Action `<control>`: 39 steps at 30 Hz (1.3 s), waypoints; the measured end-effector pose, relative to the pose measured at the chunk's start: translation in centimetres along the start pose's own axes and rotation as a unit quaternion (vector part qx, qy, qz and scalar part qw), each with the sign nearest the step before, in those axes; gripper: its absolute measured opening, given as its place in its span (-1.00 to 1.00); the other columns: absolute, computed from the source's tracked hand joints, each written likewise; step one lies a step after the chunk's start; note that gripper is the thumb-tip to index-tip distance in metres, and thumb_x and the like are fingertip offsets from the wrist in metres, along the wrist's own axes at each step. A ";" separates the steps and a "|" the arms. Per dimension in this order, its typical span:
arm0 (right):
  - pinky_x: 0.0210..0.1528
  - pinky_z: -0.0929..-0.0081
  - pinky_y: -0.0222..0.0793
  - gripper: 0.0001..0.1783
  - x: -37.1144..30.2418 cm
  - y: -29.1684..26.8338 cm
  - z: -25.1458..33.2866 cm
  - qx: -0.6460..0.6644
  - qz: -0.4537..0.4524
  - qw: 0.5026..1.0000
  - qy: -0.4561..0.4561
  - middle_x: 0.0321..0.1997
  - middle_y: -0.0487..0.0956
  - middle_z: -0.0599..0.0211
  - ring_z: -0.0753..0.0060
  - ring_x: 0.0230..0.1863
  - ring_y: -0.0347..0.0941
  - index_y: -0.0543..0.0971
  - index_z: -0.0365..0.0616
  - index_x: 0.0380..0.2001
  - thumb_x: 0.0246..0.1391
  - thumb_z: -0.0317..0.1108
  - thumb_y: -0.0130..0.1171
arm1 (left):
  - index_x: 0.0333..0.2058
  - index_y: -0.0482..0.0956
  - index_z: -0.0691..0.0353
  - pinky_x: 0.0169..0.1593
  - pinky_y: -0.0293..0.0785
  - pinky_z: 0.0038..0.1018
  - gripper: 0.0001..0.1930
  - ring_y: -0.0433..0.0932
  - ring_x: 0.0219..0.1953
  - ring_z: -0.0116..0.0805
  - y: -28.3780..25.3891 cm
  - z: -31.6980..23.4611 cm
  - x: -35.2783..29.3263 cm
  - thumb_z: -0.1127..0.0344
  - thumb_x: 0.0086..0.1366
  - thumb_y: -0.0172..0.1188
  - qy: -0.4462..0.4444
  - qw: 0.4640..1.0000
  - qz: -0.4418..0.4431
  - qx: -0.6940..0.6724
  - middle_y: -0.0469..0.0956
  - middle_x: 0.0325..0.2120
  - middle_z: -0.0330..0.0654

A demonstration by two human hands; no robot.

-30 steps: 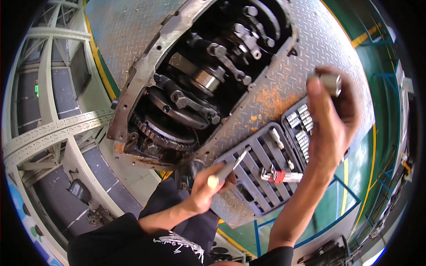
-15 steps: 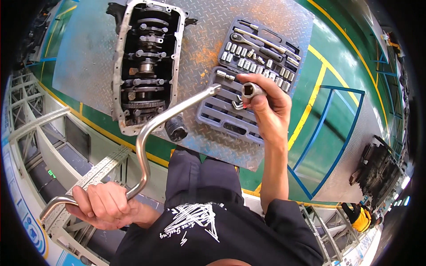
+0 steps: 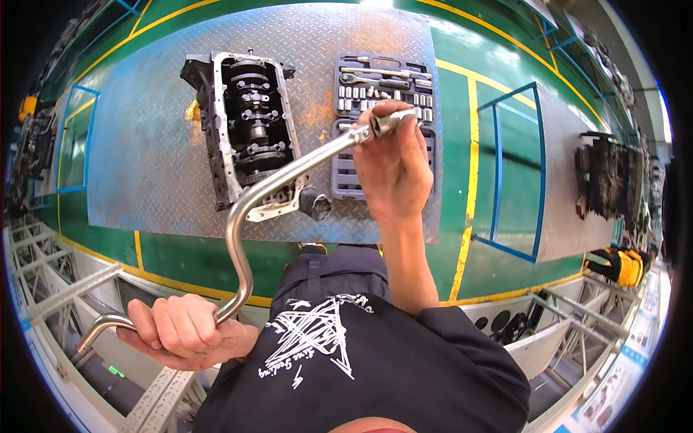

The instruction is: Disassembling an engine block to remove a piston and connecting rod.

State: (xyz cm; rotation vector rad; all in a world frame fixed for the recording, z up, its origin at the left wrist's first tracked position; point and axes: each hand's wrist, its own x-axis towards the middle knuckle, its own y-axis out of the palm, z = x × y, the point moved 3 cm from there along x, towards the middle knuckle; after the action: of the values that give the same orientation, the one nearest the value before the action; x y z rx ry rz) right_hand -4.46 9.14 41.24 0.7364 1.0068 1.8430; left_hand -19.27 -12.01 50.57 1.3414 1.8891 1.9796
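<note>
"What do you have on your feed, going left to right?"

"First I see the left hand, on the person's side of the table's near edge, toward the near left corner. Its fingers are curled tight around the crank handle, a bent silver bar with one end sticking out left of the fist."

"And after that?"

"I have an engine block around the middle of the table, nearer the near edge, its crankshaft side facing up. From where I watch, the crank handle slants across its near end. A black cylinder is just to the right, close to the near edge."

"Where's the socket?"

"The socket is in the right hand, between the middle of the table and the right edge. I see the fingers pinched around it. The handle's tip is right at its mouth; I can't tell whether it's seated."

"Anything farther right?"

"Partly behind that hand, a tool case lies unfolded by the right edge, its far half carrying a ratchet wrench and rows of small sockets."
</note>
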 end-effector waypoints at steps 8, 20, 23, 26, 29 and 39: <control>0.04 0.28 0.21 -0.73 -4.2 8.8 -6.0 0.129 -0.004 0.991 -0.042 -0.28 0.46 0.36 0.35 -0.15 0.37 0.46 -0.15 -0.05 0.43 -0.21 -0.11 | -0.54 0.00 0.00 -0.79 -0.32 -0.56 -0.54 -0.19 -0.87 -0.70 -0.8 -8.6 -0.4 0.00 0.58 -0.29 0.001 0.998 -0.001 -0.058 -0.04 -0.89 -0.45; 0.01 0.18 0.43 -0.68 -5.7 14.4 -3.9 0.107 -0.032 0.968 -0.225 -0.43 0.55 0.15 0.07 -0.21 0.50 0.43 -0.12 -0.38 0.41 -0.15 -0.08 | -0.54 -0.02 0.01 -0.81 -0.20 -0.58 -0.47 -0.16 -0.90 -0.63 0.0 -11.0 -2.9 -0.19 0.53 -0.24 -0.006 0.998 0.045 -0.049 -0.05 -0.89 -0.48; 0.01 0.07 0.43 -0.69 -6.2 14.8 -3.2 0.126 -0.026 0.954 -0.270 -0.51 0.53 0.08 0.03 -0.31 0.49 0.32 -0.09 -0.37 0.43 -0.17 -0.25 | -0.54 -0.03 0.01 -0.82 -0.18 -0.60 -0.47 -0.17 -0.90 -0.64 0.3 -11.3 -3.2 -0.18 0.54 -0.25 -0.012 0.998 0.056 -0.039 -0.05 -0.89 -0.49; -0.07 0.07 0.47 -0.69 -6.5 14.9 -2.1 0.102 0.002 0.954 -0.282 -0.61 0.48 0.09 0.04 -0.42 0.47 0.25 -0.08 -0.40 0.41 -0.18 -0.30 | -0.54 -0.02 0.01 -0.81 -0.22 -0.59 -0.48 -0.19 -0.89 -0.66 0.4 -11.2 -3.2 -0.16 0.54 -0.24 -0.003 0.998 0.046 -0.045 -0.05 -0.89 -0.51; -0.09 0.10 0.48 -0.68 -7.2 15.0 -1.1 0.025 -0.009 0.957 -0.290 -0.65 0.47 0.07 -0.01 -0.44 0.51 0.21 -0.07 -0.42 0.40 -0.16 -0.32 | -0.55 0.01 0.01 -0.77 -0.29 -0.58 -0.50 -0.20 -0.88 -0.70 0.8 -10.9 -3.1 -0.11 0.56 -0.22 -0.008 0.996 0.057 -0.068 -0.04 -0.89 -0.50; 0.11 0.16 0.51 -0.70 -9.5 16.6 -0.7 0.099 -0.106 0.953 -0.267 -0.34 0.68 -0.01 -0.07 0.05 0.60 0.33 -0.05 -0.52 0.32 -0.31 -0.24 | -0.57 0.05 0.04 -0.78 -0.31 -0.58 -0.51 -0.19 -0.88 -0.70 1.5 -11.0 -3.6 -0.01 0.57 -0.17 -0.001 0.991 0.073 -0.108 -0.05 -0.89 -0.50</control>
State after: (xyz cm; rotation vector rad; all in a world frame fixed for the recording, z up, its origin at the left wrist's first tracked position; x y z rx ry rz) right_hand -7.84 -4.23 54.49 1.1268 0.8738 1.2667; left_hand -23.25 -23.00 51.70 1.4540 1.5607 2.1753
